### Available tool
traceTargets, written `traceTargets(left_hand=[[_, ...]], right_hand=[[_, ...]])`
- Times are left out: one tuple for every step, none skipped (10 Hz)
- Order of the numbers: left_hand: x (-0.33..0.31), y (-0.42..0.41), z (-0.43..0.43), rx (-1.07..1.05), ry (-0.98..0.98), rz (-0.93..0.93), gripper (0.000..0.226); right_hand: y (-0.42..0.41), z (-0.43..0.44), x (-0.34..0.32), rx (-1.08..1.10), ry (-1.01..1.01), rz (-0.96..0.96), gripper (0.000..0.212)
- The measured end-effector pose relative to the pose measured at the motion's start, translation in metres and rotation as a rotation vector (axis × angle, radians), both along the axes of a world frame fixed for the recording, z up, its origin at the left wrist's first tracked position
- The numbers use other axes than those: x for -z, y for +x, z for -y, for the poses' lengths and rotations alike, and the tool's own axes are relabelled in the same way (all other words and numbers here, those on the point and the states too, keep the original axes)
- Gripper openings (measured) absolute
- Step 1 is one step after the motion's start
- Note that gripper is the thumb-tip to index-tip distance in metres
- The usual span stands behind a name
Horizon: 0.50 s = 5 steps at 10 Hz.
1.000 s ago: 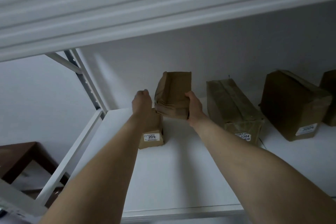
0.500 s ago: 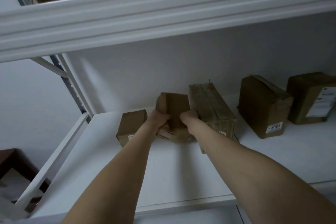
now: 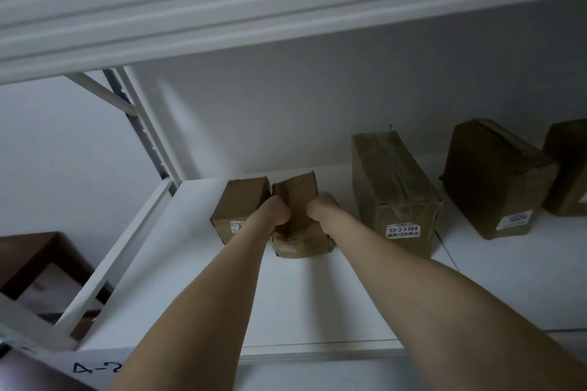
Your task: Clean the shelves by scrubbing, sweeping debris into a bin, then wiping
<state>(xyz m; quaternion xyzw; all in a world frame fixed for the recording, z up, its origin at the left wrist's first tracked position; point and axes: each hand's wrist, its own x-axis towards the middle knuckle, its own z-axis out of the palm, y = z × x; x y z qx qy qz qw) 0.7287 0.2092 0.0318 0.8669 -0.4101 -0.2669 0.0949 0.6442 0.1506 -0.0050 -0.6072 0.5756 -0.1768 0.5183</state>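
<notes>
White metal racking w/ a plain wall behind, and the shelf you're working on is bare white board out front. Both your hands are clamped on the crumpled brown parcel: left hand curled round its left side, right hand curled round its right side, fingers wrapped tight, not spread. What's changed: a sec ago you had that parcel lifted up off the board, mostly in the right hand w/ the left resting on the small labelled box. Now it's down on the shelf, sitting right against that small box, which is just past your left knuckles. Off beyond your right hand, w/ a gap, stands the tall box marked 55-3-3304, then further that way a dark taped box and the edge of another at the frame border. So imo you're restacking stock onto the board, which would mean this stretch is either already done or you're just shuffling boxes to free up a patch; can't tell which from here. No brush, bin or cloth anywhere in view, so the scrub/sweep/wipe gear must be out of shot. Board in front of your wrists looks clean, tho lighting's dim, so fine dust wouldn't show. Next thing prob is letting go and squaring it up. Wrap looks soft and dented, so go easy squeezing it.
</notes>
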Motion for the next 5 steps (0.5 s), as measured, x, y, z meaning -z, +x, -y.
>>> traceTargets(left_hand=[[-0.001,0.017,-0.004,-0.076,0.012,-0.005,0.033],[-0.004,0.026,-0.003,-0.142,0.013,-0.049,0.039],[-0.008,0.022,0.000,-0.141,-0.009,-0.098,0.049],[-0.007,0.010,0.010,-0.083,-0.030,-0.136,0.058],[-0.004,-0.007,0.021,-0.082,-0.047,-0.171,0.066]], right_hand=[[0.017,-0.005,0.003,-0.066,0.033,0.035,0.054],[0.027,-0.006,0.009,-0.100,0.018,0.039,0.056],[0.023,-0.006,0.005,-0.088,-0.005,0.038,0.052],[0.007,0.002,0.002,-0.057,-0.063,-0.003,0.042],[-0.011,0.007,-0.010,-0.035,-0.082,-0.043,0.034]])
